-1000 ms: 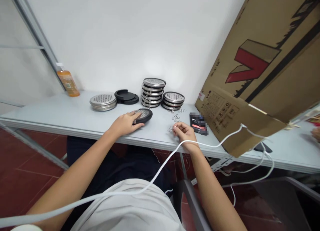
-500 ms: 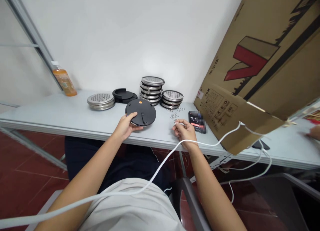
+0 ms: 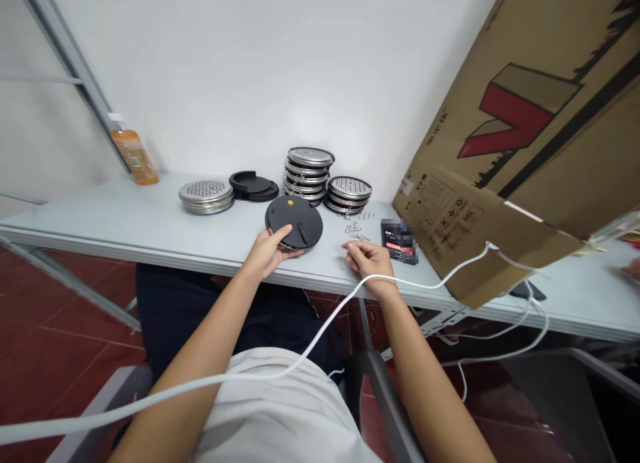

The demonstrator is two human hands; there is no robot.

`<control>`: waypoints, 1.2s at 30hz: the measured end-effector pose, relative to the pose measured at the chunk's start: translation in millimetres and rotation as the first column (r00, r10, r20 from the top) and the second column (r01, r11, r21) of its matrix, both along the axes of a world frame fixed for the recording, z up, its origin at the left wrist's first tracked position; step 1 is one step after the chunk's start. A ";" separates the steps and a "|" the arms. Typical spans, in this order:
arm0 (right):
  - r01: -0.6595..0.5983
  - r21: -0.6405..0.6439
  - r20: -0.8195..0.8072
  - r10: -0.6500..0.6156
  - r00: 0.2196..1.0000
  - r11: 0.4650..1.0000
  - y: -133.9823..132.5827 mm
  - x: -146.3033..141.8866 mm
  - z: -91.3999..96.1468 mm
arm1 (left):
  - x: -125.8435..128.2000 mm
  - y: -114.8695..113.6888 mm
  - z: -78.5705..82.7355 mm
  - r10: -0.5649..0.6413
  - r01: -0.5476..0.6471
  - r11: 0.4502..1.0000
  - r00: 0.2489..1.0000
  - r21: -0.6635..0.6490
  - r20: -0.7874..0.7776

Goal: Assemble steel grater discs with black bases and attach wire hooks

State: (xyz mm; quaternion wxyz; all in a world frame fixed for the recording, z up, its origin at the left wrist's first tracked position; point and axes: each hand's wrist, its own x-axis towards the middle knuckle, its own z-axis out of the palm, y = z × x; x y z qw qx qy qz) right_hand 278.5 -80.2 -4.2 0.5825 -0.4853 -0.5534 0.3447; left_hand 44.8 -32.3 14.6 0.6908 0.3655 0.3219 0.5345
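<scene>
My left hand [image 3: 274, 253] grips a round black disc [image 3: 300, 224] by its near left edge, thumb on top and fingers beneath. An orange round sticker and a slot-like piece show on its upper face, and the disc is tilted over the table. To the right, my right hand [image 3: 371, 261] is pinched; a tiny pale glint shows at its fingertips, too small to name. Just beyond those fingers lie several bent metal wire clips [image 3: 354, 229]. Small light-coloured bits [image 3: 367, 216] lie behind the clips.
Behind the disc stand a tall stack [image 3: 306, 176] and a shorter stack [image 3: 349, 195] of perforated metal discs with black parts. Farther left are metal discs [image 3: 206, 195], black rings [image 3: 254, 185] and an orange bottle [image 3: 134, 153]. A phone [image 3: 399, 241], cardboard box [image 3: 500, 149] and white cable [image 3: 320, 336] are right and near.
The disc in my left hand has shifted slightly right, closer to my right hand, and turned a little. My right hand stays pinched near the clips. The view has shifted slightly.
</scene>
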 end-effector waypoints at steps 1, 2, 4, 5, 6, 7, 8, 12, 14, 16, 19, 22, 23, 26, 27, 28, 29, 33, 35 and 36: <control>-0.010 0.012 -0.011 0.010 1.000 1.000 1.0 1.4 -1.5 | 0.1 1.2 0.1 0.000 0.000 1.000 1.000 0.000 0.008; -0.025 0.017 -0.027 0.026 0.999 1.000 2.2 2.9 -3.1 | 0.2 2.0 0.1 0.000 0.000 1.000 1.000 -0.001 0.012; -0.061 0.009 -0.061 0.061 0.996 0.998 4.6 5.4 -6.1 | 0.5 3.0 -0.1 -0.009 0.009 1.000 1.000 -0.007 0.011; -0.077 0.000 -0.072 0.077 0.994 0.997 5.5 6.3 -7.2 | 0.6 3.1 -0.3 -0.013 0.013 1.000 1.000 -0.010 0.008; -0.090 -0.006 -0.077 0.089 0.993 0.996 6.1 6.9 -8.1 | 0.6 3.2 -0.6 -0.015 0.015 1.000 1.000 -0.010 0.005; -0.097 -0.007 -0.085 0.096 0.992 0.995 6.5 7.2 -8.5 | 0.6 3.2 -1.0 -0.015 0.015 1.000 1.000 -0.007 0.002; -0.101 -0.003 -0.102 0.100 0.990 0.995 6.5 7.4 -8.6 | 0.6 3.3 -1.3 -0.013 0.013 1.000 1.000 -0.004 0.001; -0.120 0.009 -0.209 0.119 0.971 0.993 4.2 7.0 -6.2 | 0.2 3.9 -2.6 -0.017 0.017 1.000 1.000 0.001 -0.006; -0.127 -0.007 -0.223 0.122 0.967 0.992 2.7 6.3 -4.7 | 0.0 4.1 -2.9 -0.020 0.020 1.000 1.000 0.002 -0.004; -0.116 -0.023 -0.234 0.108 0.966 0.993 1.7 5.0 -4.0 | -0.1 4.1 -2.9 -0.021 0.021 1.000 1.000 0.004 -0.002; -0.061 -0.021 -0.244 0.054 0.968 0.998 1.5 2.0 -5.2 | 0.0 4.2 -2.5 -0.023 0.023 1.000 1.000 0.002 -0.002; -0.009 -0.009 -0.189 0.007 0.982 1.000 0.7 -2.1 -5.6 | 0.2 4.3 -2.1 -0.019 0.019 1.000 1.000 -0.003 -0.006; -0.005 -0.006 -0.160 0.004 0.987 1.000 -0.1 -3.6 -4.9 | 0.3 4.3 -2.0 -0.018 0.018 1.000 1.000 -0.003 -0.008; -0.022 0.014 -0.042 0.022 0.999 1.000 -4.2 -7.5 -0.6 | 0.0 3.6 -2.0 -0.024 0.024 1.000 1.000 0.001 -0.010; -0.026 0.026 0.001 0.026 1.000 0.999 -5.6 -8.4 0.9 | -0.1 3.3 -1.9 -0.026 0.026 1.000 1.000 0.001 -0.009; -0.025 0.038 0.038 0.023 0.999 0.999 -6.8 -8.9 2.1 | -0.2 2.9 -1.8 -0.027 0.027 1.000 1.000 0.000 -0.008; -0.017 0.049 0.067 0.014 0.998 0.999 -7.7 -8.9 2.8 | -0.3 2.6 -1.6 -0.027 0.027 1.000 1.000 -0.001 -0.007; 0.029 0.068 0.056 -0.033 0.998 0.997 -5.8 -3.6 0.5 | -0.6 2.6 -1.5 -0.030 0.030 1.000 1.000 0.006 -0.007; 0.015 0.057 0.001 -0.015 1.000 0.998 -3.1 0.2 -1.1 | -0.9 3.1 -1.9 -0.039 0.039 0.999 0.999 0.012 -0.009; -0.006 0.047 -0.024 0.007 1.000 0.999 -1.9 1.4 -1.1 | -1.0 3.4 -2.0 -0.043 0.044 0.999 0.999 0.013 -0.009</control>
